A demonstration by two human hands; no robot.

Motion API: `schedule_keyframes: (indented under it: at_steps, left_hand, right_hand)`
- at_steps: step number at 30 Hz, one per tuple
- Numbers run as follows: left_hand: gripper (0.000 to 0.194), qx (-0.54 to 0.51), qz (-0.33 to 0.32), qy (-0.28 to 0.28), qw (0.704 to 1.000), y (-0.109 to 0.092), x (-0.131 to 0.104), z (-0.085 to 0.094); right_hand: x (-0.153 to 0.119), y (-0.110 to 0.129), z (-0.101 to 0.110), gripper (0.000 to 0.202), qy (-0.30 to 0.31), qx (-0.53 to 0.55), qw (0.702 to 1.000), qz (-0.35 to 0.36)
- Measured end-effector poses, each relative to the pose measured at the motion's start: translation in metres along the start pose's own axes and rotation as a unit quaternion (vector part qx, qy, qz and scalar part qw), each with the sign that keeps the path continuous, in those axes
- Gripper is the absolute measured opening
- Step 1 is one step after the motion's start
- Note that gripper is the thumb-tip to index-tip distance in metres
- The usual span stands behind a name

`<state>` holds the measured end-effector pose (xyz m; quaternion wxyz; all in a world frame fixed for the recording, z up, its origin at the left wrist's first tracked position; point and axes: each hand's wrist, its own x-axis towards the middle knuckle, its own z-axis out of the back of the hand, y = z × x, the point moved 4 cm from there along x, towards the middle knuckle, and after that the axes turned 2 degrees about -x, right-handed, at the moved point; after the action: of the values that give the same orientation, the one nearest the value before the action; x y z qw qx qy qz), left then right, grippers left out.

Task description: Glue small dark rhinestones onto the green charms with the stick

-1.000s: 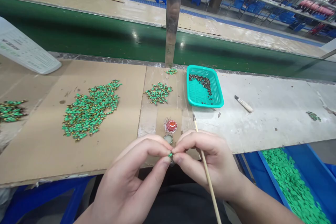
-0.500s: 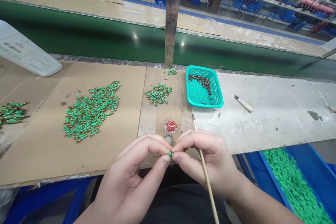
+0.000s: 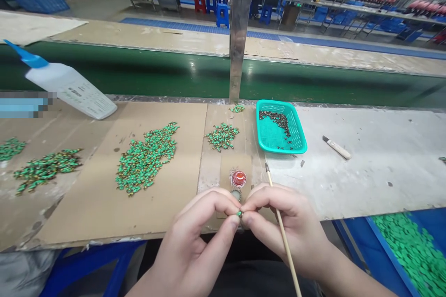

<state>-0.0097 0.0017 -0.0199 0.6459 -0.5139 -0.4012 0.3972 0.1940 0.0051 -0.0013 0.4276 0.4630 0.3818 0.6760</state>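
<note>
Between the thumb and forefinger of my left hand (image 3: 205,227) is a small green piece (image 3: 239,214), pinched close to the table's front edge. My right hand (image 3: 289,222) meets it from the other side, fingertips closed at the piece's right end. A thin wooden-handled paintbrush (image 3: 286,243) is also tucked in my right hand, its dark tip pointing away from me. Just beyond the fingertips sit a small round dish of red liquid (image 3: 239,178) and a pale round thing with a beaded rim (image 3: 236,194), partly covered by my fingers.
A large pile of green and gold-brown pieces (image 3: 146,158) lies left, a smaller pile (image 3: 222,136) ahead. A teal basket (image 3: 281,150) holds small dark pieces. A white-handled knife-like tool (image 3: 337,147) lies right. A blue-capped bottle (image 3: 78,88) leans left. Green pieces fill a blue bin (image 3: 393,260).
The view has turned left and up, so the table things appear farther right and lower. Both hands keep the same pinch on the green piece, and the paintbrush stays in the right hand.
</note>
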Motion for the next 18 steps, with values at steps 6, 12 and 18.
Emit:
schedule_keyframes:
  at_steps: [6, 12, 18]
  left_hand:
    - [0.023, -0.005, 0.003, 0.004, 1.000, 0.000, 0.002, -0.001]
    - [0.022, 0.015, -0.021, -0.012, 1.000, -0.009, 0.006, -0.005]
    - [0.020, 0.169, -0.032, -0.023, 0.985, 0.006, 0.040, 0.007]
  right_hand:
    - [0.000, 0.001, 0.000, 0.013, -0.006, -0.005, 1.000, -0.005]
    - [0.001, -0.001, 0.001, 0.015, -0.015, -0.002, 1.000, -0.001]
    - [0.004, -0.018, 0.010, 0.015, -0.058, -0.058, 0.995, -0.058]
